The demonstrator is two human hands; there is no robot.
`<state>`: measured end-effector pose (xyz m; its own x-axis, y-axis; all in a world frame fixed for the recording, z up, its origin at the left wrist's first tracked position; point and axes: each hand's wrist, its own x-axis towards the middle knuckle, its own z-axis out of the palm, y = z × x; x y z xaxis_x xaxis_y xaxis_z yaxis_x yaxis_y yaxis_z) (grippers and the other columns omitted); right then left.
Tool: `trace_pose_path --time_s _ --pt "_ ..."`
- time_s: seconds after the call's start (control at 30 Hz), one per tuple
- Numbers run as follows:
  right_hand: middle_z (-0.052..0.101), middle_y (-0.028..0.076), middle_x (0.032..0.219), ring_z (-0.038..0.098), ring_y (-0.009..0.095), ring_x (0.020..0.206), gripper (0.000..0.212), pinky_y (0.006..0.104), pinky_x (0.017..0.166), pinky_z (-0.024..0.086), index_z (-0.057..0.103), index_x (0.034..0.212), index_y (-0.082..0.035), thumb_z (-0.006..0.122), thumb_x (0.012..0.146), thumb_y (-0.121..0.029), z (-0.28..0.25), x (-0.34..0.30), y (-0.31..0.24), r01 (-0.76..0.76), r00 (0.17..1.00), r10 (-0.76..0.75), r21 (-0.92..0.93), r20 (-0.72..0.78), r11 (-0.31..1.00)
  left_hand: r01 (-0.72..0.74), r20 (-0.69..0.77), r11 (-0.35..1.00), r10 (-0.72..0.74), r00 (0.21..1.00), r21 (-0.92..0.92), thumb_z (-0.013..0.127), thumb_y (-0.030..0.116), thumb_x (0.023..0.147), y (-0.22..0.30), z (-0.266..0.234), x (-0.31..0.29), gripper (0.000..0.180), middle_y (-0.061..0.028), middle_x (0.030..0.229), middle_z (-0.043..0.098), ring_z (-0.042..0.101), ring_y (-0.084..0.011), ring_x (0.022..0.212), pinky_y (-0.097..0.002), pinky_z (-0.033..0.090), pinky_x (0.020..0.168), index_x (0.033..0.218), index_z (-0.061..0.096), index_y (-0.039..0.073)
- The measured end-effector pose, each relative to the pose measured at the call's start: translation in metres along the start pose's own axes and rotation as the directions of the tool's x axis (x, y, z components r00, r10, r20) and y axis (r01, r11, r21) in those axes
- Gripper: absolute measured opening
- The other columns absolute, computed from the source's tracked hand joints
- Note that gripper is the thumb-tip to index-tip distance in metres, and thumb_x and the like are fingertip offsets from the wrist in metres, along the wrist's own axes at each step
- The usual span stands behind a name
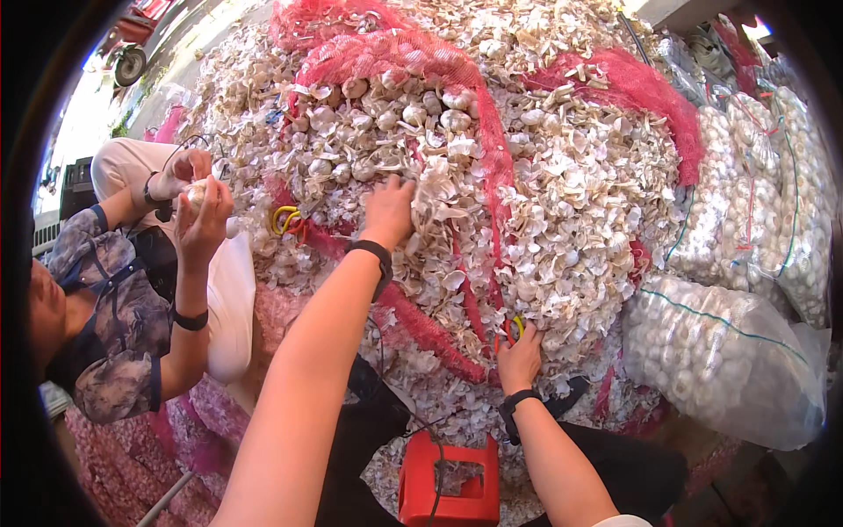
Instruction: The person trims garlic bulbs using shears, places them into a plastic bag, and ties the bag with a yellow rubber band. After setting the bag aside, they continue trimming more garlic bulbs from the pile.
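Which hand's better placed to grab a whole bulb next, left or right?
Left, probably: the left hand is close to the whole garlic bulbs, with no tool visible in it. The right hand is farther off, holding a yellow-and-red tool.

At the upper left of your frame, strong daylight washes over pale paved ground [189, 53], where a red vehicle [133, 30] shows a dark wheel [131, 66], with green plants [143, 104] near it. At the upper right you have a pale ledge [676, 12], perhaps part of a wall or pillar, hard to tell so close to the rim. A red plastic stool [417, 472] sits at your bottom centre
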<state>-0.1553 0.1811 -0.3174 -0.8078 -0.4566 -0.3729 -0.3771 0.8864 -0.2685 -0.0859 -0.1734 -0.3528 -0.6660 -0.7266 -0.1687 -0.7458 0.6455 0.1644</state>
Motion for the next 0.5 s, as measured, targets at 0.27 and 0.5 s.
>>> trace_pose_path --time_s 0.27,0.5 --pt "0.069 0.026 0.096 0.067 0.044 0.091 0.057 0.0521 0.077 0.052 0.05 0.128 -0.013 0.065 0.086 -0.049 -0.047 -0.021 -0.056 0.019 0.985 -0.03 0.067 0.171 0.998 -0.163 0.062 0.981 0.17 0.983 -0.105 0.069 0.017 0.078 0.07 0.004 -0.07 0.03 -0.0112 0.11 0.059 0.058 -0.0357 0.102 -0.0465 0.052 0.085 0.107 0.07 0.015" --pt "0.068 0.017 0.081 0.066 0.025 0.061 0.044 0.0363 0.052 0.052 0.058 0.116 -0.008 0.07 0.09 -0.04 -0.113 -0.023 -0.036 -0.472 0.663 -0.086 0.505 0.743 0.723 0.351 0.079 0.643 -0.412 0.908 -0.68 0.067 0.039 0.082 0.073 -0.128 -0.095 0.046 -0.0199 0.098 0.069 0.067 -0.0324 0.1 -0.0468 0.052 0.089 0.107 0.066 0.001"
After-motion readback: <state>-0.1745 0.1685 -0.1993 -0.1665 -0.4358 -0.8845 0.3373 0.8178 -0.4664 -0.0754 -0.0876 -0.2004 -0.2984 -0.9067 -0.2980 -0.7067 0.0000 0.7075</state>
